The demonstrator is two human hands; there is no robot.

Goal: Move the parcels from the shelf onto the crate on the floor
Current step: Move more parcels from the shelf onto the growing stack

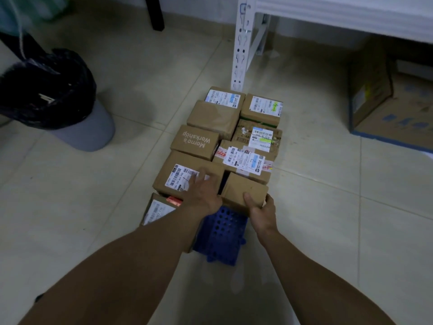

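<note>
Parcel (244,190), plain brown, at near right corner of stack on blue crate (222,232). Right grip (261,209) pinching its near edge, thumb on top, likely seating it. Left grip (203,193) spread over labelled parcel (174,177), probably steadying stack.

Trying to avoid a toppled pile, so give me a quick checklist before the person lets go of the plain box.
1. Grip: right hand holds the plain box, thumb on top: ok.
2. Plain box seated flat on the blue crate: cannot tell, its underside is hidden.
3. Left hand out of the way: ok, it lies open over the labelled box alongside.
4. Room beside the labelled box: ok, a dark slit shows between the two boxes.
5. Near-left parcel level: not ok, it looks tilted.
</note>
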